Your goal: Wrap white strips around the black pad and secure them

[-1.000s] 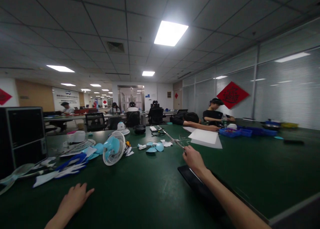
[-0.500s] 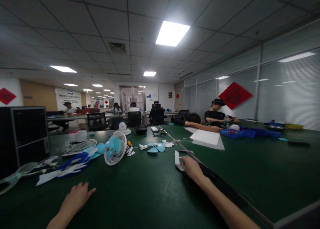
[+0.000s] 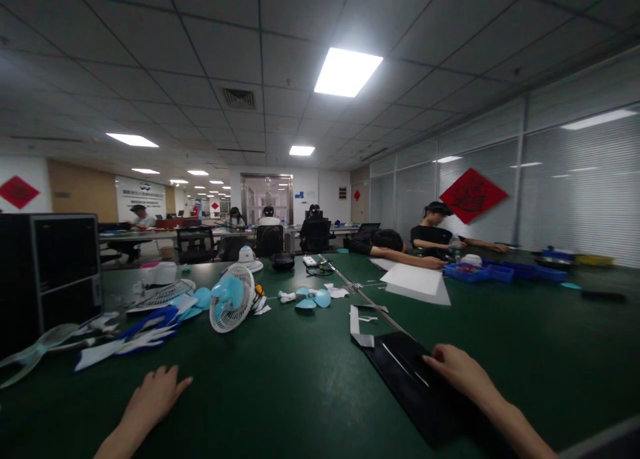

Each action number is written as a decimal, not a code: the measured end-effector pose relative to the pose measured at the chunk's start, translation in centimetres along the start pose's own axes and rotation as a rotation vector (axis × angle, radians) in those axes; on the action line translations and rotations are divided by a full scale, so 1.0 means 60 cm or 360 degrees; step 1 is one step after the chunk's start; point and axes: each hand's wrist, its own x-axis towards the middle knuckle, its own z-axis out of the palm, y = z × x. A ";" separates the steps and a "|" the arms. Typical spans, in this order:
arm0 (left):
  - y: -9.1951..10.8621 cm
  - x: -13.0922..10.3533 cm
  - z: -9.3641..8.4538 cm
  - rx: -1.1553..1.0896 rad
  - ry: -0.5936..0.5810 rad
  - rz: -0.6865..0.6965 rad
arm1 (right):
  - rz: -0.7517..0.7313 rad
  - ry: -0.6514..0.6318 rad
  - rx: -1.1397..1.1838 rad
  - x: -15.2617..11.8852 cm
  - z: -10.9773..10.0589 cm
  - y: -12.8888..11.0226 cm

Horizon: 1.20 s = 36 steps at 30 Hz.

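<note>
My left hand (image 3: 153,402) rests palm down on the green table (image 3: 280,392), fingers spread and holding nothing. Farther right, my right hand (image 3: 463,372) is closed at the far right edge of a glossy black flat sheet (image 3: 400,362), thumb and fingertips together there. The sheet lies slantwise along a metal seam of the table, and its near right part is in shadow under my forearm. At its far end lies a thin white bent strip (image 3: 356,325), like a frame, with a small white scrap (image 3: 369,319) inside it.
Left of centre stand a small fan (image 3: 231,297) with blue blades, blue-and-white gloves (image 3: 135,339) and a black computer case (image 3: 63,272). A loose blue fan blade (image 3: 313,299) and white papers (image 3: 415,282) lie farther back. Blue trays (image 3: 467,272) and two people are across the table.
My right hand has left the white strip and moved right and nearer, onto the black sheet's edge. The sheet now shows more fully. My left hand stays in place.
</note>
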 end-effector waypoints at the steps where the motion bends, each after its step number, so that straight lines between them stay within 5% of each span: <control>1: -0.002 0.002 0.000 0.0003 -0.0002 0.0002 | -0.0014 -0.0030 0.0001 -0.002 0.002 -0.002; 9: 0.003 -0.003 -0.007 0.0020 -0.0044 0.0014 | -0.0056 0.0060 0.0057 -0.016 -0.003 0.014; 15: 0.011 -0.011 -0.010 0.0020 0.0025 0.0018 | 0.0155 0.0183 -0.0057 -0.020 -0.067 0.051; 20: 0.017 -0.016 -0.016 -0.0001 -0.0034 0.0005 | 0.0019 0.0422 -0.0073 -0.026 -0.098 0.040; 23: 0.018 -0.017 -0.013 -0.0005 -0.0020 0.0006 | -0.0184 0.0405 -0.0043 -0.036 -0.082 -0.021; 29: 0.026 -0.013 -0.009 -0.0004 0.0152 0.0017 | -0.0741 0.0104 0.0062 -0.064 0.005 -0.218; 36: 0.076 -0.035 -0.016 -0.0394 0.0256 0.0399 | -0.1120 -0.0236 0.0116 -0.082 0.100 -0.391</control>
